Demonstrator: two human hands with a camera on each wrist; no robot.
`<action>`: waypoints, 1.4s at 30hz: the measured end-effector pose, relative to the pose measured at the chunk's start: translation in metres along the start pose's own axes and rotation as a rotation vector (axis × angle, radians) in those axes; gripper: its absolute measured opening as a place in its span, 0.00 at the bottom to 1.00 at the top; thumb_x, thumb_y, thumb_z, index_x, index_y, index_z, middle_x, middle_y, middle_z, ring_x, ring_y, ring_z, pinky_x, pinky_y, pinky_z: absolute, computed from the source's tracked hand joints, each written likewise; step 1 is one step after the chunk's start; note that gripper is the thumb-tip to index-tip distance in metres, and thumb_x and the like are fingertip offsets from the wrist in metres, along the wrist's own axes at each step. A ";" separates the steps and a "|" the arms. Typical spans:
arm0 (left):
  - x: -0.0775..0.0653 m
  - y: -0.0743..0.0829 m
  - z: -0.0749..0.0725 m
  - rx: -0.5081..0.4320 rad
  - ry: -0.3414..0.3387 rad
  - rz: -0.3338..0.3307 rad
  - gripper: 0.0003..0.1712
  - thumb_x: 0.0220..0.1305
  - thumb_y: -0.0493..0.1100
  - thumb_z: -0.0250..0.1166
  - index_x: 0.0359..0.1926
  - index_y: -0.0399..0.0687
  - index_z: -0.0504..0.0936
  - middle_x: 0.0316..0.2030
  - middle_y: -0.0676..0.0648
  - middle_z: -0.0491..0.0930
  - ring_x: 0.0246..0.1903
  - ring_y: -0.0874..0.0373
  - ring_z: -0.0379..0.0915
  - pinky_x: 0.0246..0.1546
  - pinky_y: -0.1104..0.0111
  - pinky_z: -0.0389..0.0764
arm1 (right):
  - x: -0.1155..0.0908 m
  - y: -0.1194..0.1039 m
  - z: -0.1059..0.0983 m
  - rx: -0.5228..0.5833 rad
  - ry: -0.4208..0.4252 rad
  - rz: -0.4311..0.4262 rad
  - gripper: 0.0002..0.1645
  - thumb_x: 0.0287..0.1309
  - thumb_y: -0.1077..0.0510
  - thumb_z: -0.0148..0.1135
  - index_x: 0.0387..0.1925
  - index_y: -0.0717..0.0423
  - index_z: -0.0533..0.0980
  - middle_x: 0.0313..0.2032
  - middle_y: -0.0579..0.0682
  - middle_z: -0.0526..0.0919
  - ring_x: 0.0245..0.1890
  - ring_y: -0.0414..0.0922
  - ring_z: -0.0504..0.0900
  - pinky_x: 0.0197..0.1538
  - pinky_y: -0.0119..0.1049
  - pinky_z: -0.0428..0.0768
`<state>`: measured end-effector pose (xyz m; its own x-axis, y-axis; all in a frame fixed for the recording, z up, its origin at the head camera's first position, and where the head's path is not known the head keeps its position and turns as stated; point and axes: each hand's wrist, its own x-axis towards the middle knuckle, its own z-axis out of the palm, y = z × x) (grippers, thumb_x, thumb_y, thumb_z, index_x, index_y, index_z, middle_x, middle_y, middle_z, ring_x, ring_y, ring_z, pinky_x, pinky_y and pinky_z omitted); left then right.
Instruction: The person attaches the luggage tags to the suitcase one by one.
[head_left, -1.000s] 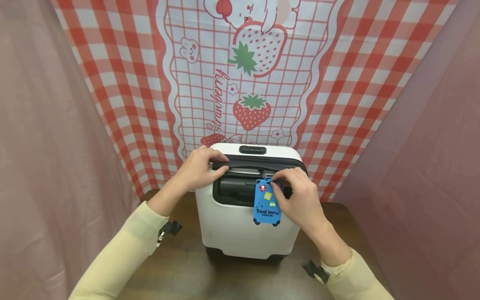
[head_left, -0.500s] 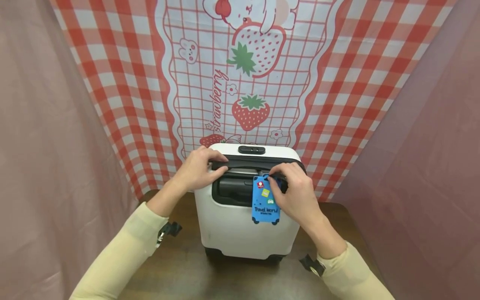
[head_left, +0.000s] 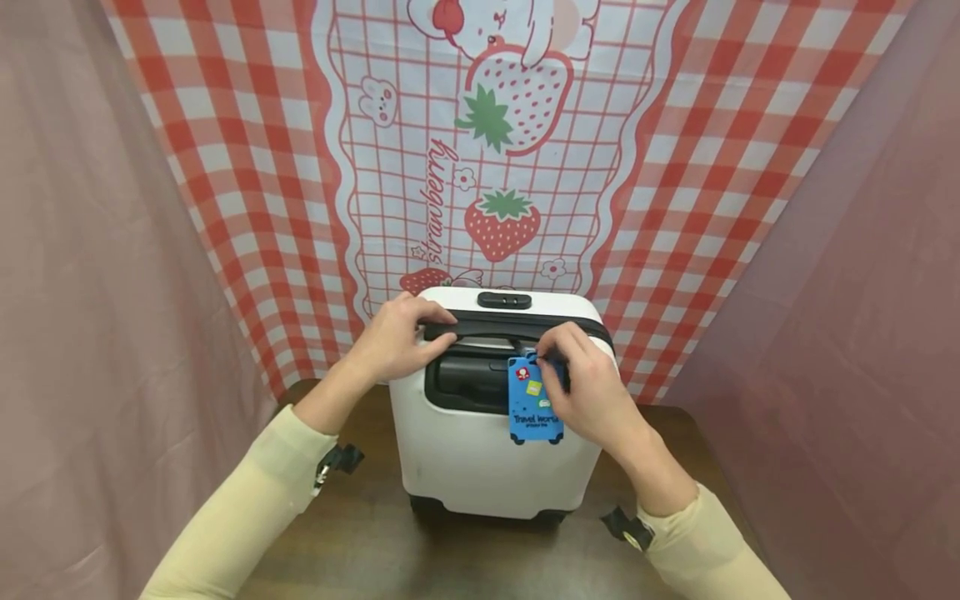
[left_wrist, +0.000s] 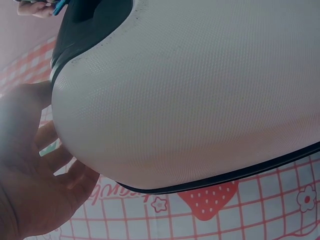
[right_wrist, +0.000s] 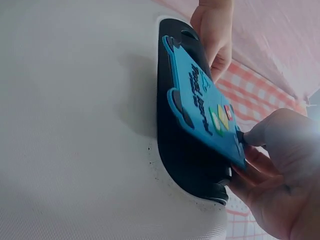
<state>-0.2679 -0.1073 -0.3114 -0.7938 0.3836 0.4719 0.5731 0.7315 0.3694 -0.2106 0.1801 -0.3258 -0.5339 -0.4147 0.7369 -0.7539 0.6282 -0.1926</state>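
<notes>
A white hard-shell suitcase [head_left: 495, 467] stands upright on the table, its black carry handle [head_left: 487, 337] on top. My left hand [head_left: 393, 337] holds the suitcase's top left corner, thumb near the handle's end; the left wrist view has its fingers along the shell's side [left_wrist: 65, 160]. A blue luggage tag [head_left: 532, 408], printed like a small suitcase, hangs from the handle over the black recess. With thumb and fingertips, my right hand [head_left: 588, 383] pinches the tag's black strap at its top edge. In the right wrist view the tag [right_wrist: 210, 107] tilts away from the recess; the fingers partly hide the strap.
The brown wooden table [head_left: 337, 533] extends around the suitcase. Behind it hangs a red-and-white checked strawberry cloth [head_left: 502, 167]. Pink curtains [head_left: 90, 292] flank both sides. A black combination lock [head_left: 504, 300] sits on the suitcase's top.
My right hand has shifted slightly left and up with the strap, and the tag's lower edge has risen a little. My left hand and the suitcase stay in place.
</notes>
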 end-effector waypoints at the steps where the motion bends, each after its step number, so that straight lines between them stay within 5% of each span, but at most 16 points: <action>1: 0.000 0.000 0.000 -0.001 0.000 0.000 0.15 0.68 0.49 0.73 0.51 0.49 0.91 0.49 0.47 0.91 0.48 0.50 0.77 0.50 0.56 0.83 | 0.000 0.000 0.000 -0.007 0.004 -0.016 0.12 0.62 0.71 0.68 0.43 0.59 0.75 0.42 0.53 0.79 0.39 0.43 0.80 0.41 0.41 0.88; 7: 0.000 0.000 0.000 -0.009 0.010 0.004 0.15 0.67 0.49 0.74 0.51 0.49 0.91 0.49 0.47 0.91 0.48 0.50 0.77 0.50 0.55 0.83 | 0.000 0.000 0.000 -0.047 -0.010 -0.036 0.13 0.61 0.72 0.69 0.41 0.58 0.75 0.42 0.54 0.76 0.39 0.44 0.78 0.37 0.39 0.86; 23: 0.000 -0.001 0.000 -0.003 -0.012 0.014 0.15 0.68 0.49 0.73 0.51 0.49 0.91 0.48 0.47 0.91 0.47 0.51 0.77 0.50 0.56 0.82 | 0.015 -0.003 0.006 -0.038 -0.064 0.158 0.09 0.63 0.66 0.72 0.40 0.56 0.79 0.42 0.53 0.83 0.41 0.47 0.84 0.48 0.47 0.90; 42: 0.003 -0.001 -0.002 -0.012 -0.025 0.005 0.15 0.68 0.49 0.74 0.51 0.49 0.91 0.48 0.47 0.92 0.47 0.50 0.78 0.50 0.55 0.81 | 0.035 0.001 0.006 -0.050 -0.076 0.182 0.06 0.59 0.63 0.77 0.37 0.56 0.85 0.42 0.54 0.85 0.41 0.50 0.84 0.47 0.48 0.89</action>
<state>-0.2701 -0.1080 -0.3089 -0.7956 0.4018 0.4534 0.5795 0.7229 0.3763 -0.2319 0.1624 -0.3041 -0.6887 -0.3387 0.6411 -0.6233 0.7282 -0.2849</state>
